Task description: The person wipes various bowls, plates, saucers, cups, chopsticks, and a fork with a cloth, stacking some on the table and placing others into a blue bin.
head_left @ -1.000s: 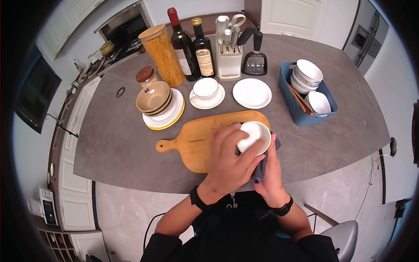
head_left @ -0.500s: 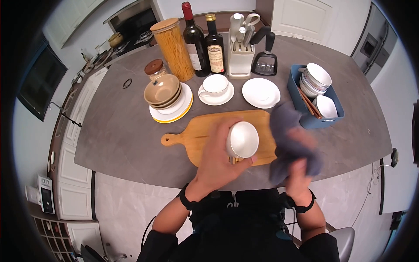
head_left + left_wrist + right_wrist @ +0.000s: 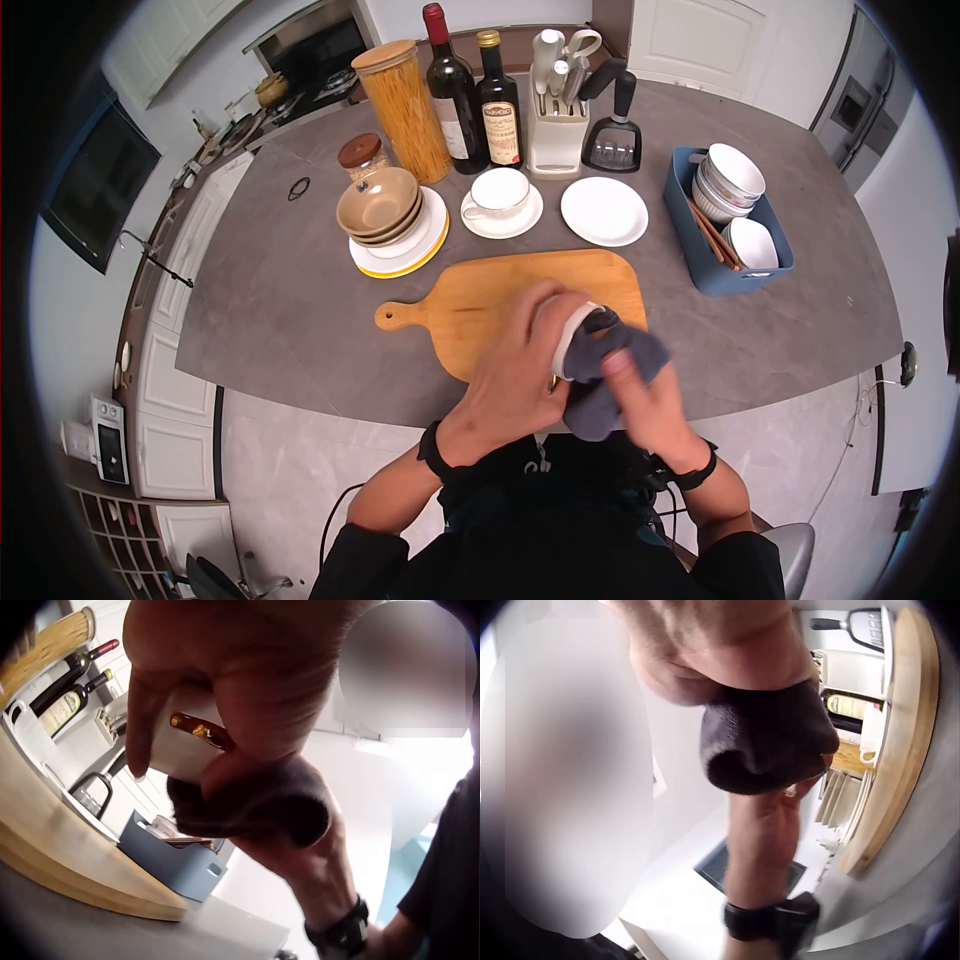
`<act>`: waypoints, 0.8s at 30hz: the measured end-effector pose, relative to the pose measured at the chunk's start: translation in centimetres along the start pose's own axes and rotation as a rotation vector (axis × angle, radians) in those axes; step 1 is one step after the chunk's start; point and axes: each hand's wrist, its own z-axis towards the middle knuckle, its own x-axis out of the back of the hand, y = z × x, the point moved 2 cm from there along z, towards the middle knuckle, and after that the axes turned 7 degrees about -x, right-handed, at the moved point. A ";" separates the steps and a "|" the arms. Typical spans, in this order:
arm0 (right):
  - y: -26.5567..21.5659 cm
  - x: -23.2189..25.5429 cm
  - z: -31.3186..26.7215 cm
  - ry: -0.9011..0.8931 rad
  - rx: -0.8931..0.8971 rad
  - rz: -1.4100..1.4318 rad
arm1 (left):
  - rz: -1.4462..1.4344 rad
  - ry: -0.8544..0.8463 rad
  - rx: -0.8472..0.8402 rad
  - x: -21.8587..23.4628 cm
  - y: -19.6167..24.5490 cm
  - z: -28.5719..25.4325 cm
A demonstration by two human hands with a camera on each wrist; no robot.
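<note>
My left hand [image 3: 515, 375] grips a white cup [image 3: 572, 340] from the side, tilted with its mouth toward my right. In the left wrist view a gold-coloured fitting [image 3: 199, 731] shows on the cup's white wall [image 3: 169, 754]. My right hand [image 3: 655, 405] holds a dark grey cloth [image 3: 595, 405], thumb on top, and part of the cloth is at the cup's mouth. Folds of the cloth [image 3: 769, 739] hide most of the cup in the right wrist view. Both hands are over the near edge of a wooden cutting board [image 3: 490, 285].
Brown bowls [image 3: 378, 200] on plates, a cup with saucer [image 3: 500, 195] and a white plate [image 3: 605, 212] stand behind the board. Farther back are a pasta jar [image 3: 405, 115], two bottles [image 3: 500, 115] and a knife block [image 3: 557, 140]. A blue bin [image 3: 735, 277] with bowls stands right.
The right hand swung out to the right with the cloth, showing the cup's inside, then came back to the cup. The left hand has kept hold of the cup and turned it.
</note>
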 end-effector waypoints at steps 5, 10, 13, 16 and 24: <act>0.4 2.8 -0.3 0.198 -0.121 0.659 | -0.556 0.312 0.256 0.9 -3.5 -0.1; 0.5 -1.6 0.3 0.222 0.329 -0.037 | -1.434 0.268 0.619 -2.1 -1.4 -1.2; 1.5 -3.1 0.4 0.304 0.528 -0.630 | -1.446 0.268 0.666 -4.7 -0.4 -2.1; 1.2 -1.8 1.2 0.238 0.422 -0.261 | -1.288 0.252 0.575 -4.6 -0.1 -2.5; 0.7 0.2 1.5 0.279 -0.024 0.316 | -1.091 -0.164 0.484 -3.6 0.4 -1.9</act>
